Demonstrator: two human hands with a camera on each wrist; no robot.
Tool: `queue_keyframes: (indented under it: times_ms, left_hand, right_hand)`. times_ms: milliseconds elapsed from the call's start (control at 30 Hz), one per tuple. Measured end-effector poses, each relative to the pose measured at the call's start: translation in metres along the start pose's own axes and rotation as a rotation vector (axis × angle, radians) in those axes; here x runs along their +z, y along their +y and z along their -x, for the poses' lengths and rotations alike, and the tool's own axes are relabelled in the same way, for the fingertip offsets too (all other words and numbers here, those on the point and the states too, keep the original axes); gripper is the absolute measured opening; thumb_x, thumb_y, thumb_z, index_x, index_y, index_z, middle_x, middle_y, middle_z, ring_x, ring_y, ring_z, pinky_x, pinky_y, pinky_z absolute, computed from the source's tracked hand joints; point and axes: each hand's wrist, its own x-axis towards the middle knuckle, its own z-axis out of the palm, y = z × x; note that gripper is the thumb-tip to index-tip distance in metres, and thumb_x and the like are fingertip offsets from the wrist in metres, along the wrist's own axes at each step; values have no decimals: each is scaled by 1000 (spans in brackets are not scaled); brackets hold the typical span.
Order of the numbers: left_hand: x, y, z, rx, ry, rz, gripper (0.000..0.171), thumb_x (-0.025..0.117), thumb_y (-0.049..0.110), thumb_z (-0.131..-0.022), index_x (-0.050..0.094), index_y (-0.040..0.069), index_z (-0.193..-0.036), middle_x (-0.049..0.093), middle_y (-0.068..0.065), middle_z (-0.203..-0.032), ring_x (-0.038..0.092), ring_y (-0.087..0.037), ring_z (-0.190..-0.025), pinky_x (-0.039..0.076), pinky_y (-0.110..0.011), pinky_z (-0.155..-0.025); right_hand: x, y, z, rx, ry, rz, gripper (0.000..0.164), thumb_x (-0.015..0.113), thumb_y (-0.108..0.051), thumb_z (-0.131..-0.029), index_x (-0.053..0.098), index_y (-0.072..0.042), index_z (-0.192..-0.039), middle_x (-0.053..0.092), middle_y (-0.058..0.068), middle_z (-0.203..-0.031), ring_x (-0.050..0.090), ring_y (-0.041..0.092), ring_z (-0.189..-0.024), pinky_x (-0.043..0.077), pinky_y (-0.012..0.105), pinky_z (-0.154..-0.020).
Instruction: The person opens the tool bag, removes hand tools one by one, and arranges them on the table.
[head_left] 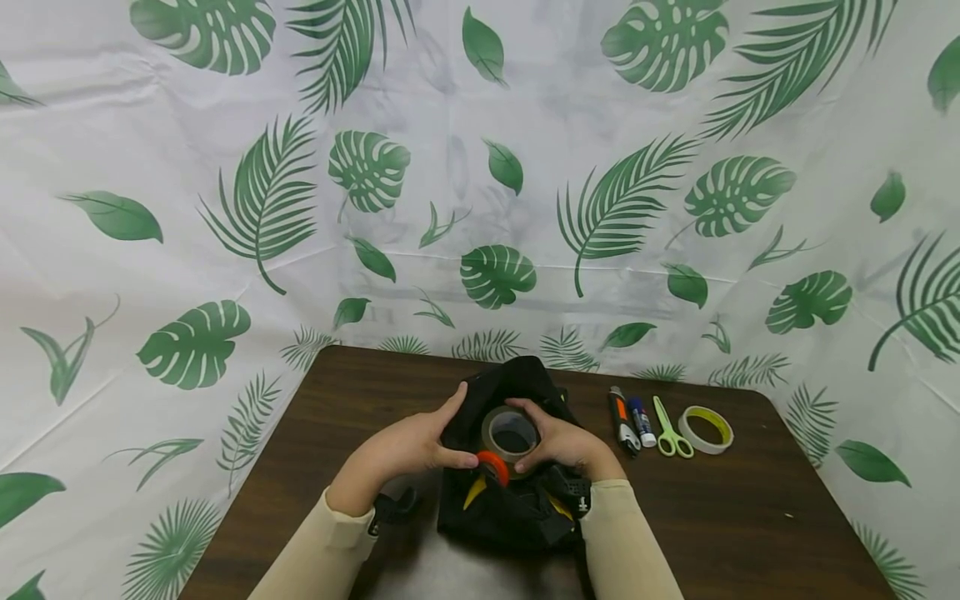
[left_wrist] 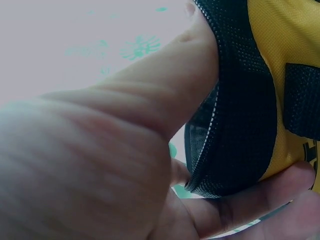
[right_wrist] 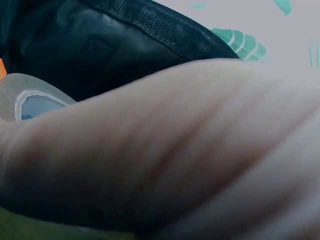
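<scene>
A black-and-yellow zippered bag (head_left: 510,529) stands open on the table in front of me. My left hand (head_left: 405,454) grips the bag's left side; in the left wrist view its thumb and fingers lie around the zipper-edged rim (left_wrist: 245,110). With my right hand (head_left: 570,446) I hold a roll of packing tape (head_left: 489,435) at the bag's opening, thumb and fingers on its edges. The tape roll (right_wrist: 47,87) also shows partly behind the hand in the right wrist view. A round orange-red thing (head_left: 492,467) sits just below the roll, by my left thumb.
To the right of the bag lie a black-and-orange utility knife (head_left: 622,423), a blue glue stick (head_left: 642,423), light green scissors (head_left: 667,433) and a pale tape roll with a yellow core (head_left: 711,448). A leaf-patterned cloth (head_left: 450,217) hangs behind the dark wooden table (head_left: 360,392).
</scene>
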Motion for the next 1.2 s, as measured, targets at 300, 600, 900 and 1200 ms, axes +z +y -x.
queue_keyframes:
  times_ms: [300, 600, 900, 1200]
  left_hand:
    - [2, -3, -2, -11, 4, 5, 118, 79, 61, -95, 1, 28, -178, 43, -14, -173, 60, -37, -146, 48, -59, -120]
    - [2, -1, -4, -16, -5, 18, 119, 79, 61, -95, -1, 30, -177, 42, -17, -173, 58, -38, -148, 47, -59, -121]
    - [1, -1, -2, 7, -4, 24, 123, 81, 60, -94, -3, 26, -177, 45, -21, -171, 60, -40, -146, 48, -60, -119]
    - [2, 0, -3, 10, 4, 10, 123, 81, 61, -94, -3, 27, -178, 45, -21, -170, 60, -40, -146, 47, -60, -120]
  right_hand:
    - [0, -9, -4, 50, 50, 161, 116, 100, -24, -79, 29, -32, -172, 33, 11, -173, 63, 34, -126, 52, 55, -111]
    - [2, -20, -5, -102, 147, 288, 105, 99, -35, -79, 40, -28, -166, 47, 1, -156, 60, 30, -128, 52, 48, -107]
    - [-3, -47, 6, -251, 219, 321, 119, 98, -38, -82, 24, -27, -175, 44, 3, -167, 53, 28, -143, 47, 59, -117]
    - [-6, -73, 26, -377, 311, 372, 123, 103, -35, -77, 27, -25, -174, 48, -1, -167, 56, 26, -144, 47, 61, -118]
